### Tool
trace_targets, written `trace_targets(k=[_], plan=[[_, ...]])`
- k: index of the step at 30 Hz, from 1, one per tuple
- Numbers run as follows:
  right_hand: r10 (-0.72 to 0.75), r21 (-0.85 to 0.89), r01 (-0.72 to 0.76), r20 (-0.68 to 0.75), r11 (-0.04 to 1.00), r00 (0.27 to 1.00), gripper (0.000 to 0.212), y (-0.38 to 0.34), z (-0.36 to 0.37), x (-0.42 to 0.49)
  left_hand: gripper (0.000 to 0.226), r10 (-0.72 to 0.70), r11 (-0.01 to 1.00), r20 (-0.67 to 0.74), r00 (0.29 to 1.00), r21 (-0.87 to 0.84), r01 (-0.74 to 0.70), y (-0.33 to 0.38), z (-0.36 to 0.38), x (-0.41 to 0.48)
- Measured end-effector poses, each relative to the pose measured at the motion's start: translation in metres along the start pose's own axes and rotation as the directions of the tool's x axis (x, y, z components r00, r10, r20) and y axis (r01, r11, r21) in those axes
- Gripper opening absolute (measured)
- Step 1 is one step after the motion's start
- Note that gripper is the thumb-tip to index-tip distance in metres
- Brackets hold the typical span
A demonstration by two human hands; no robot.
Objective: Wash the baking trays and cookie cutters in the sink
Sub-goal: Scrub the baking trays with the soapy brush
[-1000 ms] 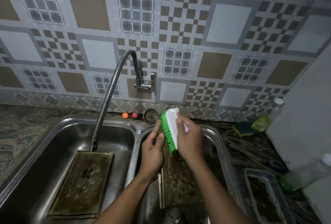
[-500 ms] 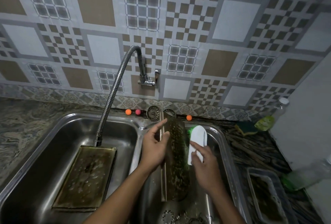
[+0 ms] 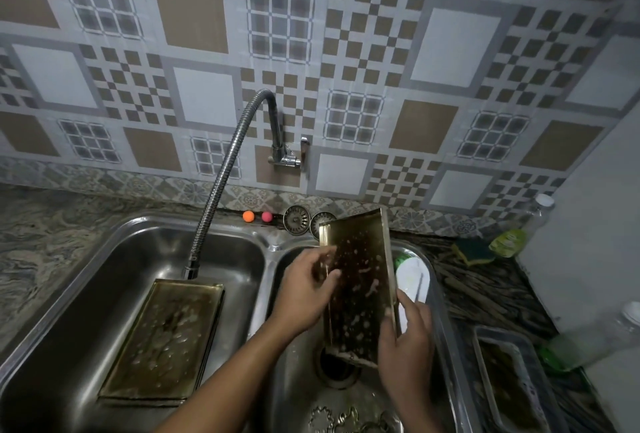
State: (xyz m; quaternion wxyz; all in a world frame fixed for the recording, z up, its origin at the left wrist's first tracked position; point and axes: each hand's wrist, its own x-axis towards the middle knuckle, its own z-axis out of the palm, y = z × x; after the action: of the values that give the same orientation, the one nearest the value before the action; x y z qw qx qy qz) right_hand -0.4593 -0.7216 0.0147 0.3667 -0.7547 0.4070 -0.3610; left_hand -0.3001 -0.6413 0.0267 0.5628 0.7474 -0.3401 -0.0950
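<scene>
1. Baking tray (image 3: pixel 358 289) in the right basin of the sink (image 3: pixel 104 252): it stands tilted on its near end by the drain, soap flecks and brown grime all over its inner face. The left hand (image 3: pixel 304 289) grips its left rim and the right hand (image 3: pixel 405 346) clasps its right edge low down, so both are closed on the tray. I judge it soaped but not rinsed, about mid-wash.
2. Second baking tray (image 3: pixel 162 339): it lies flat in the left basin under the flexible faucet (image 3: pixel 221 176), stained and speckled with suds; no water stream is visible. It seems to need rinsing too.
3. Third container (image 3: pixel 509 377) on the bench at the near right: it looks murky inside and probably untouched, though I cannot tell whether it belongs to the job.
4. Scrub brush (image 3: pixel 412 280): it rests in the far right of the right basin, just beside the tray, in neither hand.
5. Cookie cutters (image 3: pixel 341 418): they lie on the near floor of the right basin, apart from both hands, apparently awaiting their turn.
</scene>
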Motion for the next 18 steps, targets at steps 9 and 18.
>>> trace_targets(k=[9,18], plan=[[0.000,0.220,-0.008,0.038,0.975,0.999,0.039,-0.028,0.022,0.000,0.042,-0.190,0.966,0.003,0.982,0.177,0.187,-0.054,-0.055,-0.022],[-0.055,0.180,-0.017,0.389,0.984,0.919,0.037,-0.068,0.139,-0.053,0.046,-0.370,0.840,-0.178,0.912,0.354,0.410,-0.121,-0.186,-0.064]])
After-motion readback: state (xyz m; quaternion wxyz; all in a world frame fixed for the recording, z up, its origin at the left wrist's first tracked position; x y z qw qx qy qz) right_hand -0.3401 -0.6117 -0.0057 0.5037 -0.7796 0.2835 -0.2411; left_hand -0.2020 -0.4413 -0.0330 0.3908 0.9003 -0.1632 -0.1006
